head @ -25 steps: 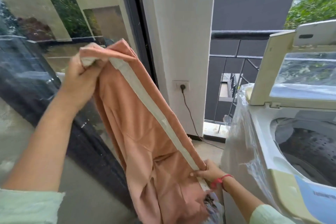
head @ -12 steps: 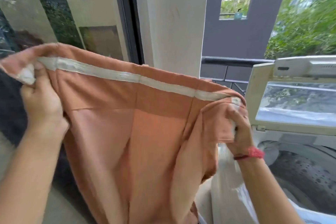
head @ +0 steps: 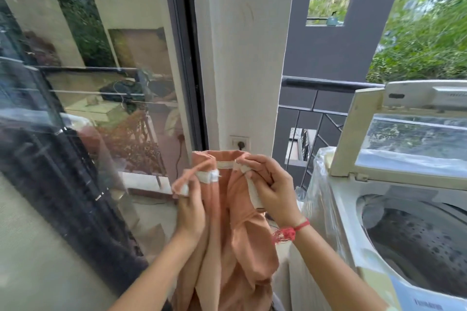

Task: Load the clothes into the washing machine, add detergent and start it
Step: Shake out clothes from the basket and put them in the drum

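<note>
Both hands bunch the orange garment beside the open washer.

The left hand (head: 191,206) and right hand (head: 274,190) sit close together on raised forearms, fingers curled and pinching the garment's (head: 242,242) white band; the rest hangs below the fingers. The washer (head: 326,209) stands just right of the right fingers, lid (head: 353,133) up, drum (head: 417,240) lower right of them. Best to hold both pinches firm, swing the bundle over the rim, and release only once the hanging cloth is inside the drum.
</note>
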